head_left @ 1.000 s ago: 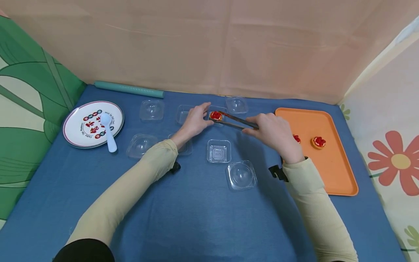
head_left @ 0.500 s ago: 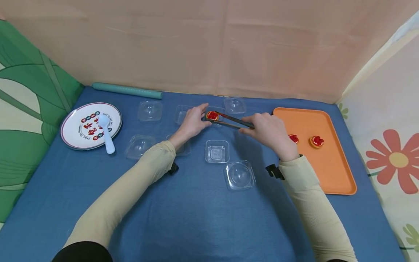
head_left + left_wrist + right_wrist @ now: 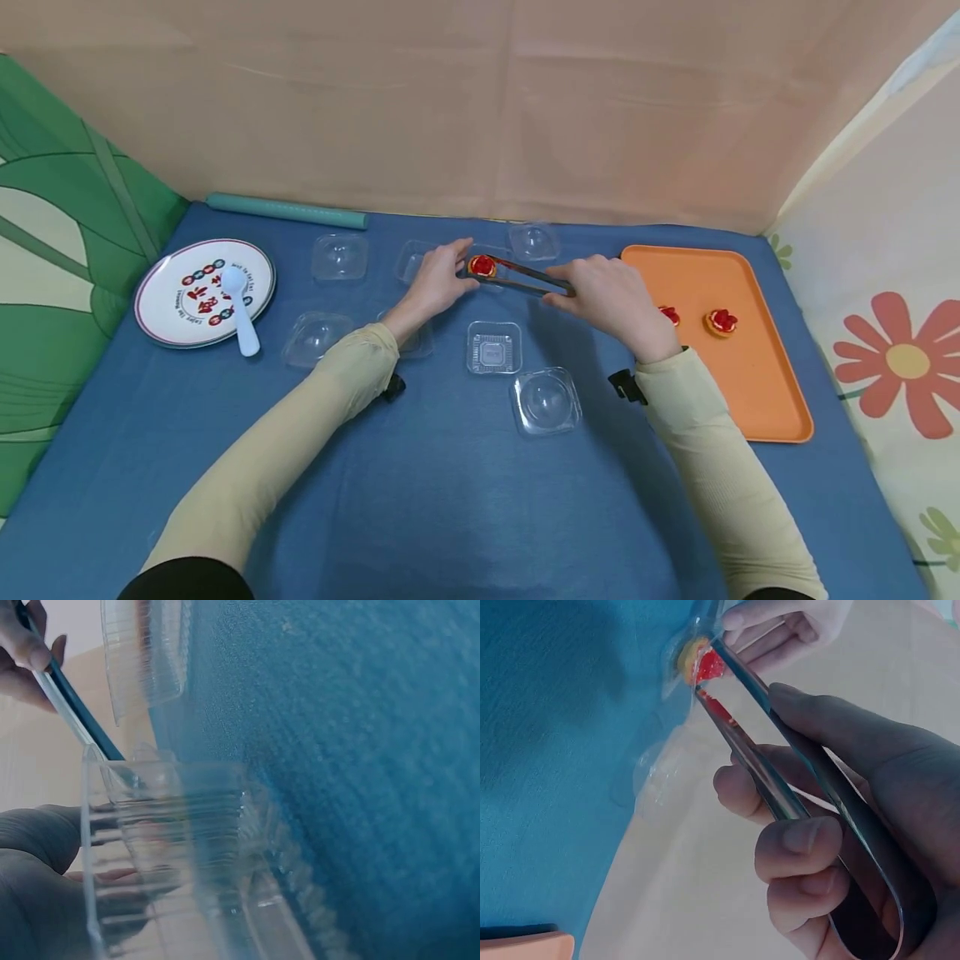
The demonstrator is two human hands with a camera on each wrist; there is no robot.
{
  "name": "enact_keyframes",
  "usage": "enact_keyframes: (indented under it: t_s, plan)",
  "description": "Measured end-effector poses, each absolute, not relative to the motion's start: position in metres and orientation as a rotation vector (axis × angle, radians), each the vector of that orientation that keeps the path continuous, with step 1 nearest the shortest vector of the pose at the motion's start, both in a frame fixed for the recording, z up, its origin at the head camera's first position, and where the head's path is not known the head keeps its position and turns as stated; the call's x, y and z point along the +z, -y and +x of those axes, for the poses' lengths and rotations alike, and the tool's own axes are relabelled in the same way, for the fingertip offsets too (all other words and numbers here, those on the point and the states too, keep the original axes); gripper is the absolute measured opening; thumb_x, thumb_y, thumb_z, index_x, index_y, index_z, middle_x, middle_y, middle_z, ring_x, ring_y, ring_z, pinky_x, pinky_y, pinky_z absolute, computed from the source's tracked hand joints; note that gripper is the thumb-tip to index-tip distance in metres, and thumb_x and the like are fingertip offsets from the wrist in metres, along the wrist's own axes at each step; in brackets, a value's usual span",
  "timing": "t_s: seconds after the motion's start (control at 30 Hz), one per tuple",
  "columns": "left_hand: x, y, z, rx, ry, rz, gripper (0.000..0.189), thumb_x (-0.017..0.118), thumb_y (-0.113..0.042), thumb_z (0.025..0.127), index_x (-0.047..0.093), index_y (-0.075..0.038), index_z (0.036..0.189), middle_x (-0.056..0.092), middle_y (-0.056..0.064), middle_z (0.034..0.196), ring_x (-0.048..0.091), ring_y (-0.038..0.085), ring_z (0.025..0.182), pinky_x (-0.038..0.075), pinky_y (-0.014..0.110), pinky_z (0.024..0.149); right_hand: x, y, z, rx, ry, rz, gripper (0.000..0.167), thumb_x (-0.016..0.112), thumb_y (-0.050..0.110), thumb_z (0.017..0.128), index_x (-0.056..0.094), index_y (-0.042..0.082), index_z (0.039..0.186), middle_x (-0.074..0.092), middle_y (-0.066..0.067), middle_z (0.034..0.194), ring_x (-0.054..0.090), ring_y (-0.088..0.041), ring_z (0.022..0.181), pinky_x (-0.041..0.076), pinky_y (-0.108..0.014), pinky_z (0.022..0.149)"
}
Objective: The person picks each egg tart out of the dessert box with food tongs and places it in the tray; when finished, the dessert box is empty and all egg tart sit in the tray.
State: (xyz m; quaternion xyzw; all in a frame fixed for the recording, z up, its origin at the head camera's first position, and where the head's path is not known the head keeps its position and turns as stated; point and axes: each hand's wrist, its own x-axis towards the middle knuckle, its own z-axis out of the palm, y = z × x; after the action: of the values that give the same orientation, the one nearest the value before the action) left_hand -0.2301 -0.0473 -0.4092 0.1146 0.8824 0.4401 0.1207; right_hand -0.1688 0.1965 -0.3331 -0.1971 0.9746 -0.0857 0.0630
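Observation:
Metal tongs (image 3: pixel 761 761) are gripped in my right hand (image 3: pixel 609 302), with thumb and fingers squeezed round their two arms. Their tips stand apart on either side of a small tart (image 3: pixel 482 266) with a red topping. That tart is in a clear plastic container (image 3: pixel 497 252) near the back of the table; whether the tips touch it I cannot tell. Red smears mark the inside of one tong arm. My left hand (image 3: pixel 437 279), thumb and fingers spread, is at the container's left side. In the left wrist view another clear container (image 3: pixel 169 817) partly covers the left hand.
An orange tray (image 3: pixel 757 400) with two more tarts (image 3: pixel 722 322) lies on the right. Several clear containers (image 3: pixel 493 347) and lids (image 3: pixel 546 402) are spread about. At left are a plate (image 3: pixel 161 292) with a light-blue spoon (image 3: pixel 240 311) and a teal roller (image 3: pixel 288 211).
The head view has drifted slightly. My right hand and the tongs have shifted a little to the left. The left hand, tart and container look unchanged.

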Motion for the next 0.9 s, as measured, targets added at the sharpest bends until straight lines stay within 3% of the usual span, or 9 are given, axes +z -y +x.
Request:
enact_keyframes:
  t_s: [0.27, 0.6, 0.9]
  plan:
    - [-0.4116, 0.0488, -0.2282, 1.283, -2.593, 0.341, 0.073, 0.075, 0.002, 0.099, 0.039, 0.005, 0.162, 0.045, 0.025, 0.162, 0.051, 0.035, 0.146, 0.049, 0.041, 0.117, -0.3301, -0.198, -0.1695, -0.252, -2.947, -0.694, 0.044, 0.079, 0.031, 0.1, 0.074, 0.007, 0.137, 0.039, 0.001, 0.053, 0.033, -0.015, 0.048, 0.018, -0.026, 0.045]
    - [-0.4122, 0.048, -0.2274, 1.303, -2.583, 0.335, 0.073, 0.075, 0.003, 0.099, 0.039, 0.005, 0.162, 0.045, 0.026, 0.162, 0.051, 0.036, 0.146, 0.048, 0.041, 0.118, -0.3351, -0.2032, -0.1706, -0.274, -2.943, -0.66, 0.044, 0.079, 0.032, 0.101, 0.075, 0.007, 0.136, 0.045, -0.001, 0.055, 0.037, -0.017, 0.049, 0.021, -0.027, 0.045]
    - [-0.4105, 0.0476, -0.2288, 1.293, -2.592, 0.331, 0.074, 0.076, 0.002, 0.098, 0.039, 0.005, 0.162, 0.044, 0.025, 0.163, 0.051, 0.037, 0.146, 0.049, 0.042, 0.117, -0.3299, -0.2064, -0.1706, -0.284, -2.945, -0.635, 0.046, 0.078, 0.034, 0.101, 0.074, 0.006, 0.137, 0.037, 0.0, 0.053, 0.031, -0.015, 0.045, 0.019, -0.027, 0.045]
